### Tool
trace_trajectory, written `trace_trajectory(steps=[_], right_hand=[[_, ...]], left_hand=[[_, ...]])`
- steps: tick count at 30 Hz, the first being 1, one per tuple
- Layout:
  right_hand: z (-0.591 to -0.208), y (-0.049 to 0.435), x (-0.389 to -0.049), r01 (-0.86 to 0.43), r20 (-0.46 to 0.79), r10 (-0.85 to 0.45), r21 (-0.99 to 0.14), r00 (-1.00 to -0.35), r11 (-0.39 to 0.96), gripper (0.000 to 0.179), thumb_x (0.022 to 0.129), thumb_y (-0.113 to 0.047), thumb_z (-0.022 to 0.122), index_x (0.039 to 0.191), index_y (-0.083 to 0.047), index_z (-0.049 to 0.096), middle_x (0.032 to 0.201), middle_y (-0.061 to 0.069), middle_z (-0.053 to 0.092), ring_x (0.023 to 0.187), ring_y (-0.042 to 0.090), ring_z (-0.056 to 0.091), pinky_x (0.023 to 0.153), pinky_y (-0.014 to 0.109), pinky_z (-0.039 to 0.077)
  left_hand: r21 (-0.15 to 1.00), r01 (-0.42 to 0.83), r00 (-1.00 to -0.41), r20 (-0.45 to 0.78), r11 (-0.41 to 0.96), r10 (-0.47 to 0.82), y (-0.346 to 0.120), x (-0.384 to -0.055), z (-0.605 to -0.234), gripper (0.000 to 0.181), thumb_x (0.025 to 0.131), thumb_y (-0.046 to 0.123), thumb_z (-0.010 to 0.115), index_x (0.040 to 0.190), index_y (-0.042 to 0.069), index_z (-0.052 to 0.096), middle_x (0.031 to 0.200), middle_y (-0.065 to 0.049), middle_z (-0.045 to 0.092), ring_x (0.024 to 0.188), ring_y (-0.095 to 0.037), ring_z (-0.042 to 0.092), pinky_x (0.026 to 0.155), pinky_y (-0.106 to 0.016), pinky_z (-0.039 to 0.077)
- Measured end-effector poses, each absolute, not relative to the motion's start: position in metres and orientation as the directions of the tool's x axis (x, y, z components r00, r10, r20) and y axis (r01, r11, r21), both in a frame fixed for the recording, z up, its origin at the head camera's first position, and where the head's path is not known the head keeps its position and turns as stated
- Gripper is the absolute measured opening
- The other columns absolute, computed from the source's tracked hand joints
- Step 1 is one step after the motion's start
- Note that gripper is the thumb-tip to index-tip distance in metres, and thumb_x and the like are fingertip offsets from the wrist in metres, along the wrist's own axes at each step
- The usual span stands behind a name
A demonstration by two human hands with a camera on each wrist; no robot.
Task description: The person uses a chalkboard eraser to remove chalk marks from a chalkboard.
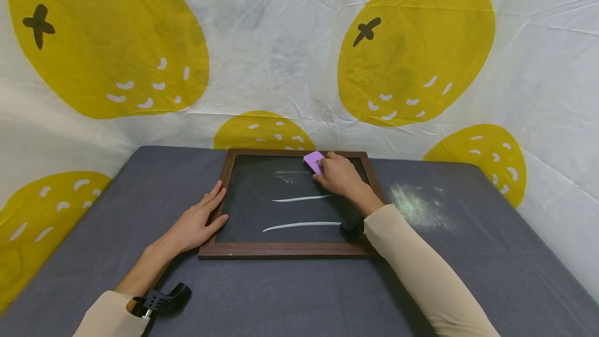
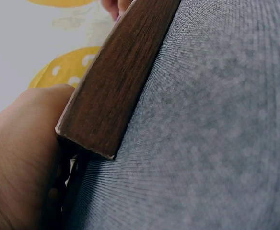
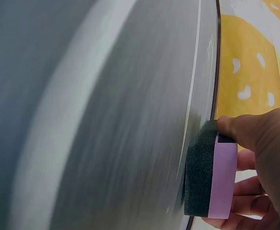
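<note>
A small chalkboard (image 1: 248, 215) in a brown wooden frame (image 1: 285, 250) lies on the dark cloth. My right hand (image 1: 345, 177) grips a purple board eraser (image 1: 312, 160) near the board's top right. In the right wrist view, the eraser's dark felt pad (image 3: 199, 177) is against the board beside the top chalk line, thumb on one side, fingers on the other. Three white chalk lines run across: a thin, faint top one (image 1: 292, 172), a middle one (image 1: 299, 199) and a thicker lower one (image 1: 299, 223). My left hand (image 1: 194, 225) rests along the frame's left edge, fingers fairly straight.
Pale chalk dust (image 1: 414, 204) marks the grey tablecloth (image 1: 290, 295) right of the board. Behind the table hangs a white curtain (image 1: 276, 40) with yellow fruit shapes. A black wrist strap (image 1: 161, 300) sits on my left wrist.
</note>
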State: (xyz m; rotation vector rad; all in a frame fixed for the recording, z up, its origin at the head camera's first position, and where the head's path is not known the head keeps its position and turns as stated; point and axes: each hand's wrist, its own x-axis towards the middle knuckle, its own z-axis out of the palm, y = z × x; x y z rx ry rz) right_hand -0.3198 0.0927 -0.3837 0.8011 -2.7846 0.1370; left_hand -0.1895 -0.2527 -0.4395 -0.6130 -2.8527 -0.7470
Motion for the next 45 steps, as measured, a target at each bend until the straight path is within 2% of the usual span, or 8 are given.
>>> trace_trajectory(steps=[10, 23, 33, 40, 45], right_hand=[[-0.384, 0.068, -0.323, -0.557, 0.233, -0.542, 0.002, -0.808, 0.831, 0.033, 0.087, -0.032, 0.070, 0.102, -0.002, 0.069, 0.087, 0.010, 0.056, 0.076, 0.025, 0.055, 0.068, 0.041, 0.047], [-0.382, 0.044, -0.325, -0.601, 0.201, -0.589, 0.003, -0.782, 0.799, 0.035, 0.088, -0.031, 0.069, 0.107, -0.002, 0.068, 0.093, 0.011, 0.058, 0.083, 0.027, 0.057, 0.079, 0.041, 0.048], [-0.383, 0.031, -0.326, -0.634, 0.197, -0.625, 0.020, -0.755, 0.773, 0.034, 0.089, -0.030, 0.068, 0.110, -0.004, 0.069, 0.098, 0.013, 0.059, 0.087, 0.028, 0.059, 0.081, 0.041, 0.049], [-0.381, 0.029, -0.326, -0.660, 0.181, -0.649, 0.000, -0.739, 0.751, 0.035, 0.091, -0.029, 0.066, 0.116, -0.004, 0.068, 0.104, 0.012, 0.060, 0.093, 0.028, 0.058, 0.087, 0.041, 0.048], [-0.379, 0.027, -0.326, -0.685, 0.175, -0.672, -0.024, -0.720, 0.728, 0.033, 0.091, -0.027, 0.066, 0.115, -0.004, 0.068, 0.101, 0.012, 0.059, 0.089, 0.027, 0.057, 0.084, 0.039, 0.047]], left_hand=[[0.430, 0.433, -0.901, 0.245, 0.792, 0.359, -0.254, -0.191, -0.440, 0.065, 0.099, 0.026, 0.055, 0.147, -0.006, 0.028, 0.155, -0.022, 0.017, 0.132, -0.051, 0.028, 0.100, -0.063, 0.030], [0.433, 0.435, -0.900, 0.244, 0.790, 0.361, -0.255, -0.191, -0.440, 0.065, 0.099, 0.027, 0.054, 0.148, -0.006, 0.028, 0.156, -0.021, 0.017, 0.132, -0.050, 0.027, 0.101, -0.062, 0.030], [0.429, 0.424, -0.905, 0.227, 0.797, 0.360, -0.254, -0.191, -0.441, 0.064, 0.099, 0.027, 0.054, 0.148, -0.005, 0.027, 0.156, -0.021, 0.016, 0.133, -0.049, 0.026, 0.101, -0.062, 0.030], [0.435, 0.412, -0.911, 0.217, 0.801, 0.351, -0.253, -0.191, -0.440, 0.064, 0.099, 0.027, 0.054, 0.149, -0.004, 0.027, 0.156, -0.020, 0.015, 0.134, -0.049, 0.025, 0.101, -0.062, 0.030], [0.436, 0.411, -0.911, 0.220, 0.801, 0.348, -0.254, -0.190, -0.441, 0.064, 0.099, 0.027, 0.054, 0.148, -0.004, 0.027, 0.156, -0.020, 0.015, 0.135, -0.048, 0.024, 0.102, -0.062, 0.029]])
